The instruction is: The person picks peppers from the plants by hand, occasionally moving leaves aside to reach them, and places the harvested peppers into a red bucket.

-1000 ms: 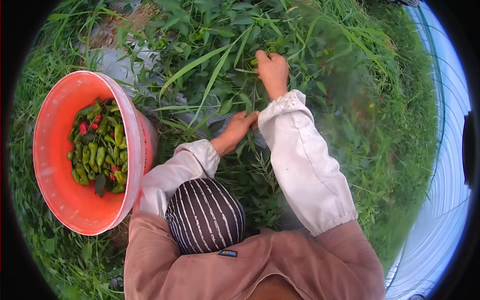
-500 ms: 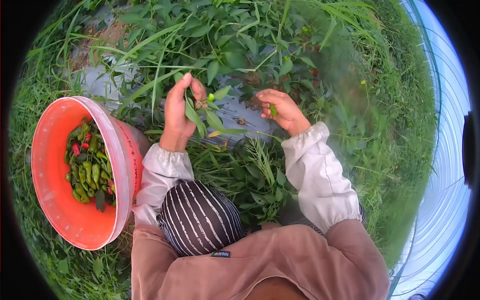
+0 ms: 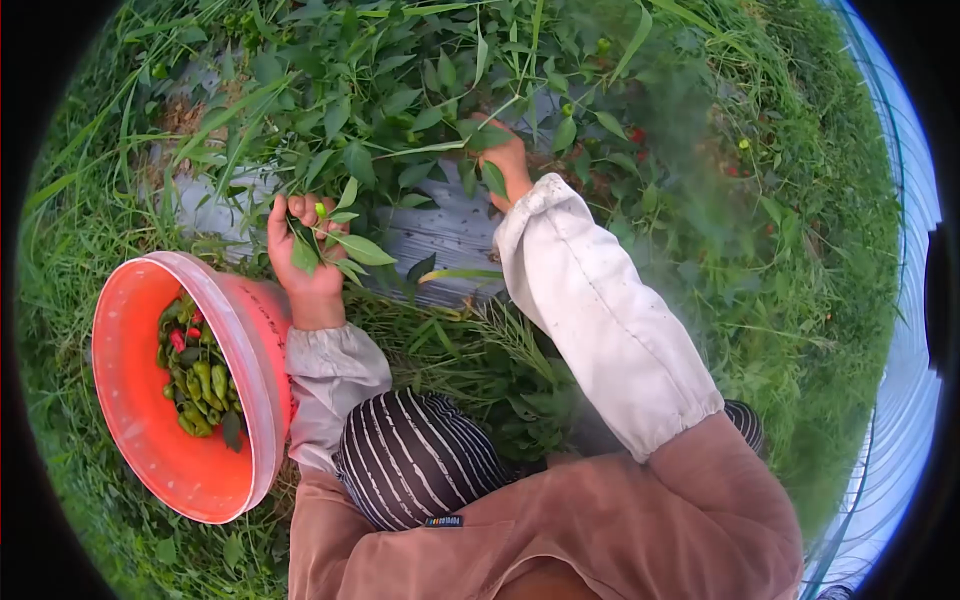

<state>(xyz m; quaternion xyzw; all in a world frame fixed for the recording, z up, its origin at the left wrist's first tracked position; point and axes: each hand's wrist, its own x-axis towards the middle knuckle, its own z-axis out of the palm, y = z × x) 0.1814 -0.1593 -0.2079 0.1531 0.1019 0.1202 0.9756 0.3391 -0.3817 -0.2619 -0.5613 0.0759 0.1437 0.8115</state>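
Note:
My left hand (image 3: 305,262) is closed around a leafy green sprig (image 3: 340,245) with a small green pepper (image 3: 321,210) at its top. It sits just above the rim of the orange-red bucket (image 3: 135,440). The bucket holds several green peppers and a few red ones (image 3: 200,375). My right hand (image 3: 508,160) reaches into the pepper plant (image 3: 390,90) further out. Leaves cover its fingers, so I cannot see whether it holds anything. Both arms wear white sleeve covers.
Pepper plants and long grass surround me. Grey ground sheeting (image 3: 445,235) shows between the hands. Small red and green peppers (image 3: 637,135) hang in the foliage to the right. A pale greenhouse cover (image 3: 905,300) runs along the right edge. My striped knee (image 3: 410,455) is beside the bucket.
My left hand has carried the sprig down and left to the bucket's rim. My right hand, which held a small green pepper, has stretched out into the plant's leaves.

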